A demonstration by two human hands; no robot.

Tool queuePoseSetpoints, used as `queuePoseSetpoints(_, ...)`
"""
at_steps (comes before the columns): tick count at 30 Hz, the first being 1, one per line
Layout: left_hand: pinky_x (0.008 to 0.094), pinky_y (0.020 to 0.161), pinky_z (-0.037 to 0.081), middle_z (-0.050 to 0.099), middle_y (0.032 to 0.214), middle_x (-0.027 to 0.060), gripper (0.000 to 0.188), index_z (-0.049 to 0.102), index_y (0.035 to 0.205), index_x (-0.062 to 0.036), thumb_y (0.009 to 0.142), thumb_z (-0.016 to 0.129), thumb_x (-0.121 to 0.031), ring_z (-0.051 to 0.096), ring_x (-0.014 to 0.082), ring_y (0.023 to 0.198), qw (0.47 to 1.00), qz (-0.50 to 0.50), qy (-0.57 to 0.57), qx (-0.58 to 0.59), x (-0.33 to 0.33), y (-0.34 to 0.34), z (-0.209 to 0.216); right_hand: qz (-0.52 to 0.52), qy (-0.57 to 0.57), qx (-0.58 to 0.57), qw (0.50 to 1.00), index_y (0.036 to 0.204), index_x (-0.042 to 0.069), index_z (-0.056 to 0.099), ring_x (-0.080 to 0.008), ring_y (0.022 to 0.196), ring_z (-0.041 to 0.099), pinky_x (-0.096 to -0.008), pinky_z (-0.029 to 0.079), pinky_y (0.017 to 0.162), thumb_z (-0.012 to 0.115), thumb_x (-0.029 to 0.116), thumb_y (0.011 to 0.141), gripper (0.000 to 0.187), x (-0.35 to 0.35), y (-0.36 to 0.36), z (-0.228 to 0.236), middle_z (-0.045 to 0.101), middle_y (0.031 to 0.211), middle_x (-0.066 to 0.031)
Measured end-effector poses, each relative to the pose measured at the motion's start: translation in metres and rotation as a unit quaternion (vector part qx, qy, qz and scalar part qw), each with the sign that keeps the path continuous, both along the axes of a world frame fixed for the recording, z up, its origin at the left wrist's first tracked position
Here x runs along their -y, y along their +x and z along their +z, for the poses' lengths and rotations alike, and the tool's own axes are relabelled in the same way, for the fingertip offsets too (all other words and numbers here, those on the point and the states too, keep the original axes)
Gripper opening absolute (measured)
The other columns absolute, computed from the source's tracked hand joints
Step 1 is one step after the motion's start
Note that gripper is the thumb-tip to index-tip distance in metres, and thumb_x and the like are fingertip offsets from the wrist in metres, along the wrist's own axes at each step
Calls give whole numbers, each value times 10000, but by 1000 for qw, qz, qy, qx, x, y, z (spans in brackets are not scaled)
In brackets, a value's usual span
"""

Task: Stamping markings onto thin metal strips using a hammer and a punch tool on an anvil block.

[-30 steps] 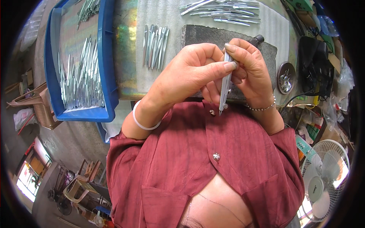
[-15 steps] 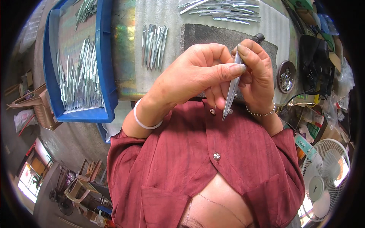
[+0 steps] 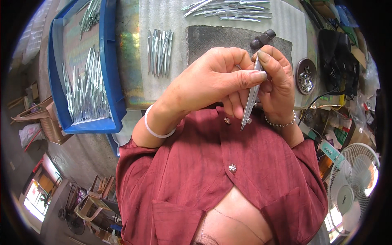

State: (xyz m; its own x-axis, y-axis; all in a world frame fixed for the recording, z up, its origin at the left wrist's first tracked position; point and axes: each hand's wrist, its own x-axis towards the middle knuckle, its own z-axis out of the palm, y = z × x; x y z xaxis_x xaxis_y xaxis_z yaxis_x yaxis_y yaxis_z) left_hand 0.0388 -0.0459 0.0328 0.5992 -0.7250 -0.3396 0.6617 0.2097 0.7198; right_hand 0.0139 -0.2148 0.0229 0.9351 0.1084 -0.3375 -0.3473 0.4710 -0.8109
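Both my hands hold one slim, silvery, pointed metal tool (image 3: 252, 97) in front of the shirt, its tip downward. A small round screw knob (image 3: 248, 121) sits near that tip. My left hand (image 3: 216, 77) is closed, its thumb pressing across the upper shaft. The thumb and fingers of my right hand (image 3: 278, 79) pinch the top end; some fingertips are hidden. Just beyond the hands, a dark hammer head (image 3: 262, 39) lies over a dark slab (image 3: 220, 36). Loose slender metal pieces (image 3: 159, 53) lie side by side on the white sheet (image 3: 179, 36).
At left stands a blue tray (image 3: 112, 65) with many metal pieces (image 3: 86, 90). More pieces (image 3: 228, 9) lie at the far edge. A round dish (image 3: 299, 83) of small shiny parts is at right, near a black object (image 3: 332, 61), a cable and a fan (image 3: 353, 188).
The view has shifted slightly, and more of the hammer head shows beyond the right hand. Both hands keep the same grip on the metal tool.
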Motion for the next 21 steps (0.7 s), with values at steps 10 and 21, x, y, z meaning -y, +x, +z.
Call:
queuePoseSetpoints(10,168,380,466,596,620,61,221,520,823,-17,935,562,-203,603,114,452,1000,10,-4,-18,10,-6,-3,1,51,-13,999,767,75,552,-10,443,359,-171,300,389,586,168,899,165,7,-6,-3,482,610,46)
queuePoseSetpoints(21,208,382,470,602,580,81,266,515,831,-5,912,605,-242,598,137,442,999,-27,17,38,16,-9,-1,-19,48,11,999,780,64,558,-14,450,368,-172,300,395,593,176,898,166,13,-19,-2,473,592,35)
